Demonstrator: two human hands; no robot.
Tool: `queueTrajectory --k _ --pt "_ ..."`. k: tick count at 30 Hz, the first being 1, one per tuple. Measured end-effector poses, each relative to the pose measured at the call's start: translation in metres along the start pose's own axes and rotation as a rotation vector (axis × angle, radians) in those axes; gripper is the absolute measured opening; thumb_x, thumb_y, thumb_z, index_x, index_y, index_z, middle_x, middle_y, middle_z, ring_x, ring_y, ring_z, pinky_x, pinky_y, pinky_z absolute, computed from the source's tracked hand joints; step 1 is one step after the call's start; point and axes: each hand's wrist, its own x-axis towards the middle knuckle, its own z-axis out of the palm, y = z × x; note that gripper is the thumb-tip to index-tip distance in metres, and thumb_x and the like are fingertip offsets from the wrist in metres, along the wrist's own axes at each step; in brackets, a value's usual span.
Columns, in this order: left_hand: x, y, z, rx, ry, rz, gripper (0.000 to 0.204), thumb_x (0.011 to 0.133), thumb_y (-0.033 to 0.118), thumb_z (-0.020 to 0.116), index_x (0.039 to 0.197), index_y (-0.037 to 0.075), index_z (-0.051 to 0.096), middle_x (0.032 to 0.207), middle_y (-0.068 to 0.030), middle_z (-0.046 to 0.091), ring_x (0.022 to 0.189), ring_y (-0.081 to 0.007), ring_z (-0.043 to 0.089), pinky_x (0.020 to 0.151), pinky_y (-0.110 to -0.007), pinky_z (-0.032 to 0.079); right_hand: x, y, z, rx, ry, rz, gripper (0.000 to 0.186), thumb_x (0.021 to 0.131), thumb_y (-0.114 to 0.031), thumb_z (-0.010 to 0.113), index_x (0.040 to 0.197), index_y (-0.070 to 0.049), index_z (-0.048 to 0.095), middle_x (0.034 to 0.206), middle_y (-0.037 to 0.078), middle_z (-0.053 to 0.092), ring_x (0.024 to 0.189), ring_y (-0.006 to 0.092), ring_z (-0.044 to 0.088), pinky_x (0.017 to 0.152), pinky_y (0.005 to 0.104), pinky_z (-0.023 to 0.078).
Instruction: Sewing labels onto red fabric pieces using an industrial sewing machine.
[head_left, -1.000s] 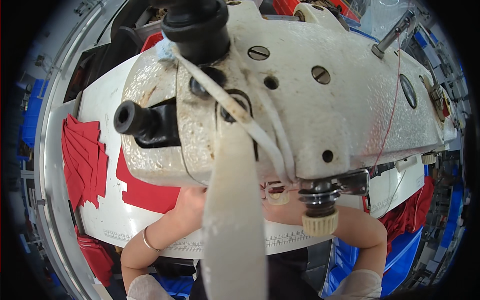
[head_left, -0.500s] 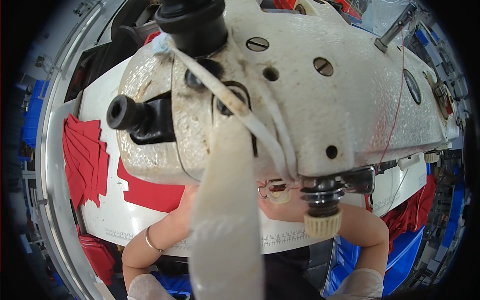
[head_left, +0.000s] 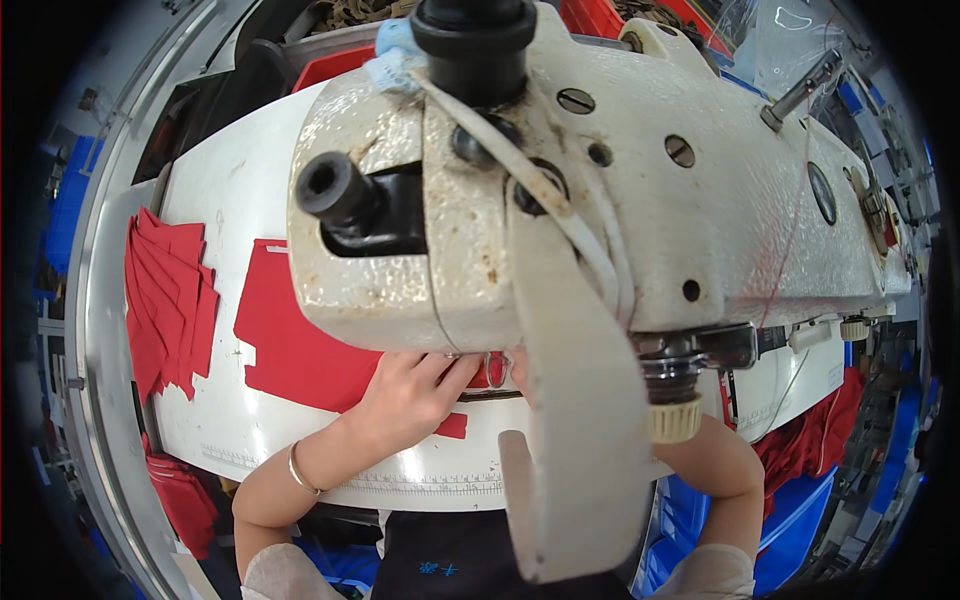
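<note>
- While the left hand (head_left: pixel 410 392) lies flat with its fingers (head_left: pixel 455 372) spread on the red cloth piece (head_left: pixel 300 345), it clamps nothing; it only presses the cloth on the white table (head_left: pixel 215 200).
- The right hand is hidden behind the sewing machine head (head_left: pixel 620 200), so I cannot tell its grip; only the right forearm (head_left: pixel 725 470) shows.
- The cloth lies on the table under the machine, and its edge reaches the needle area, which the machine covers.
- A cream lever (head_left: pixel 575 420) hangs in front and blocks the view.
- A stack of red pieces (head_left: pixel 165 300) lies well apart at the left.
- Blue bins (head_left: pixel 790 525) stand below the table at the right.
</note>
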Motion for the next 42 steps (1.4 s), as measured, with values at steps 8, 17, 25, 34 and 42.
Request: queueTrajectory --k 8,17,25,34,42 --pt "0.010 0.003 -0.016 0.056 -0.102 -0.037 0.030 0.060 0.005 0.063 0.089 -0.001 0.064 0.086 -0.0097 0.060 0.076 -0.0243 0.058 0.062 -0.034 0.049 0.017 -0.029 -0.030 0.051 0.118 -0.029 0.012 0.074 -0.012 0.061 0.085 -0.013 0.064 0.076 0.008 0.065 0.064 0.0282 0.063 0.052 0.0388 0.046" --pt "-0.013 -0.001 0.005 -0.001 -0.088 -0.127 0.032 0.068 0.005 0.064 0.099 -0.001 0.064 0.092 -0.0116 0.056 0.079 -0.0253 0.057 0.065 -0.033 0.048 0.005 -0.017 -0.017 -0.187 0.298 -0.407 0.011 0.059 -0.009 0.064 0.064 -0.010 0.054 0.059 0.003 0.049 0.054 0.0190 0.052 0.042 0.0306 0.038" --pt "-0.011 0.005 0.001 -0.075 0.041 -0.085 0.032 0.066 0.006 0.066 0.097 0.001 0.068 0.090 -0.0051 0.062 0.079 -0.0179 0.059 0.061 -0.029 0.048 -0.006 -0.019 -0.013 -0.262 0.390 -0.427 0.022 0.055 -0.011 0.062 0.053 -0.010 0.041 0.052 0.002 0.039 0.050 0.0165 0.045 0.043 0.0292 0.035" --pt "-0.013 0.013 -0.004 -0.649 -0.176 -0.624 0.033 0.063 0.006 0.066 0.096 0.001 0.068 0.095 -0.0057 0.064 0.081 -0.0182 0.061 0.061 -0.028 0.050 -0.007 -0.014 -0.018 -0.156 0.217 -0.559 0.021 0.053 -0.012 0.061 0.053 -0.010 0.041 0.051 0.003 0.039 0.050 0.0171 0.045 0.043 0.0293 0.035" --pt "-0.004 0.004 -0.016 -0.036 -0.081 0.051 0.037 0.064 0.005 0.065 0.100 -0.003 0.066 0.106 -0.0103 0.062 0.091 -0.0211 0.059 0.072 -0.030 0.052 -0.006 -0.016 -0.018 -0.043 0.336 -0.504 0.020 0.049 -0.013 0.061 0.052 -0.009 0.041 0.054 0.004 0.041 0.049 0.0177 0.046 0.043 0.0303 0.036"
